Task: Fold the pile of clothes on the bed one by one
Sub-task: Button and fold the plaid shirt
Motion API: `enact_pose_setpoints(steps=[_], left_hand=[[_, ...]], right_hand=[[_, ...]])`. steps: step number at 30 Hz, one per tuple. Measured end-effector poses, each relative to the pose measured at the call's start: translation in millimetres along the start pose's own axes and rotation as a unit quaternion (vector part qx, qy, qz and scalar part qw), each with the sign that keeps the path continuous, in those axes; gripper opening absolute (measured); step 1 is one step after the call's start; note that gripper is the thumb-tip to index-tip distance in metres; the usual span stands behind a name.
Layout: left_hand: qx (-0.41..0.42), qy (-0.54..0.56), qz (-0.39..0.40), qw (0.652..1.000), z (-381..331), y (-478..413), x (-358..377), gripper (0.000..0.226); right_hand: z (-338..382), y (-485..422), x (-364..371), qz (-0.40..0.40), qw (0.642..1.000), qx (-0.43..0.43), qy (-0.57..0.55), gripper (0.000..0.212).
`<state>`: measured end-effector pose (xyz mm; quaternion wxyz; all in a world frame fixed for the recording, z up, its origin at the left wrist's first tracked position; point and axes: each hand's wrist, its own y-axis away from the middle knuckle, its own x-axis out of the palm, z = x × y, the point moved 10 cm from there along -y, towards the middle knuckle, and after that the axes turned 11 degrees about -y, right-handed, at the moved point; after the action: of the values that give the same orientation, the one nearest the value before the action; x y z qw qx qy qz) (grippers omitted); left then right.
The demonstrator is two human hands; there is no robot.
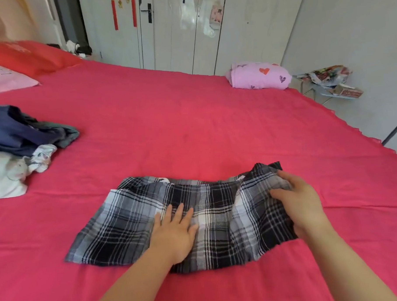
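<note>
One plaid skirt [128, 221] lying on bed [192, 128]: left hand [176, 233] pressing flat, grip released; right hand [302, 202] grasping its edge. One loose pile [22, 146], one folded pink garment [258, 76] lying apart.

Person, head-camera view. The bare left hand [176, 233] and bare right hand [302, 205] each continue into a bare forearm, with skin uncovered from the wrist to the lower frame edge. Fingers are slender; nail detail is too blurred to tell.
</note>
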<state>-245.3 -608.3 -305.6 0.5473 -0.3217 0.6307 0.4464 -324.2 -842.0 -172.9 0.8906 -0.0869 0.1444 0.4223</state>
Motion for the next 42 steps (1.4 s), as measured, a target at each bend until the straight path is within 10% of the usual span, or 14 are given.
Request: enact_pose_setpoints(steps=[7, 10, 13, 16, 21, 26, 30, 38, 42], left_hand=[[-0.009, 0.277, -0.083, 0.957, 22.8, 5.0, -16.8, 0.052], [-0.078, 0.683, -0.043, 0.725, 63.2, 12.2, -14.8, 0.046], [-0.095, 0.862, 0.019, 0.498, 92.3, 15.7, -3.7, 0.059], [-0.109, 0.901, 0.068, 0.413, 122.9, 21.5, 7.0, 0.079], [-0.084, 0.863, 0.108, 0.487, 142.9, 32.7, 7.2, 0.068], [-0.141, 0.781, 0.006, 0.608, 160.2, 26.5, 4.6, 0.011], [-0.197, 0.724, -0.069, 0.658, 179.5, 18.2, 8.6, 0.022], [-0.233, 0.412, -0.275, 0.837, 227.6, 32.0, -49.6, 0.027], [-0.188, 0.299, -0.152, 0.923, 199.9, 17.0, -53.7, 0.046]], right_hand=[[101.6, 42.7, 102.5, 0.054, 0.981, -0.148, 0.112, 0.053], [110.8, 62.4, 167.8, 0.089, 0.961, -0.183, 0.187, 0.053], [105.7, 90.4, 226.5, 0.126, 0.934, -0.203, 0.266, 0.054], [78.7, 120.6, 277.9, 0.194, 0.909, -0.19, 0.316, 0.056], [38.4, 175.9, 328.8, 0.356, 0.833, -0.203, 0.372, 0.071], [84.3, 190.1, 285.4, 0.225, 0.834, -0.406, 0.299, 0.024], [79.2, 148.9, 229.6, 0.099, 0.898, -0.324, 0.281, 0.04], [57.9, 158.6, 261.7, 0.237, 0.909, -0.264, 0.218, 0.049], [54.9, 163.6, 273.7, 0.232, 0.903, -0.291, 0.217, 0.036]])
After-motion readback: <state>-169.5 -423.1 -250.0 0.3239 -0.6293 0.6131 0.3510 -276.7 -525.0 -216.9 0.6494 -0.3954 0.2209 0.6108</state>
